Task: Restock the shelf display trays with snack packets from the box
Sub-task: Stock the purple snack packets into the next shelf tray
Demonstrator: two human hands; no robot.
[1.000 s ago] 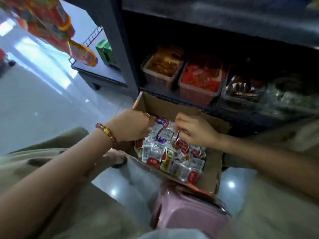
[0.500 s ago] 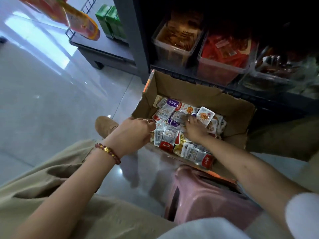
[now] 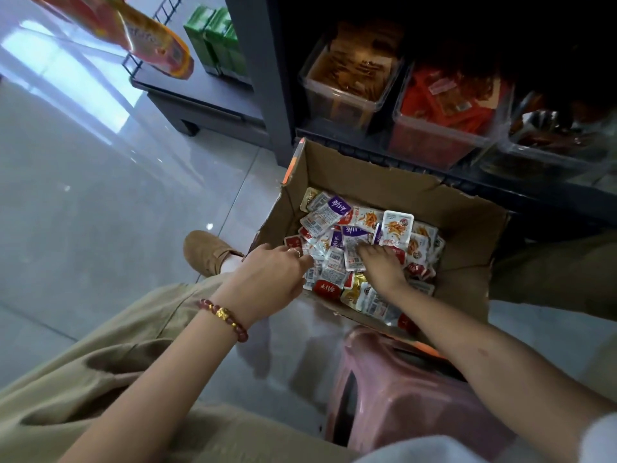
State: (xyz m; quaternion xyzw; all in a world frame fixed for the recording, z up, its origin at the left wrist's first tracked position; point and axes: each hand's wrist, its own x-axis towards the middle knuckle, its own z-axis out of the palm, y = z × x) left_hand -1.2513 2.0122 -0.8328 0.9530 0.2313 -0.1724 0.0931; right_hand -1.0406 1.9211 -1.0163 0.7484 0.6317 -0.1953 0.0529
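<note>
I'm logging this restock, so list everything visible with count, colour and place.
brown cardboard box: one, brown, floor, before shelf
small foil snack packets: many, silver, red, purple, gold, in box
clear plastic display trays: three visible, clear, low shelf
green cartons: several, green, grey stand, upper left
pink plastic stool: one, pink, beside box
tan shoe: one, tan, left of box
red beaded bracelet: one, red and gold, left wrist
left hand: one, at packets, box's left side
right hand: one, on packets, box's middle

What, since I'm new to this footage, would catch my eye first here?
The torn cardboard box on the floor, heaped with red, purple and silver snack packets, with the left hand and right hand reaching into the heap. Behind it, clear trays of orange and red snacks sit on the dark shelf.
</note>
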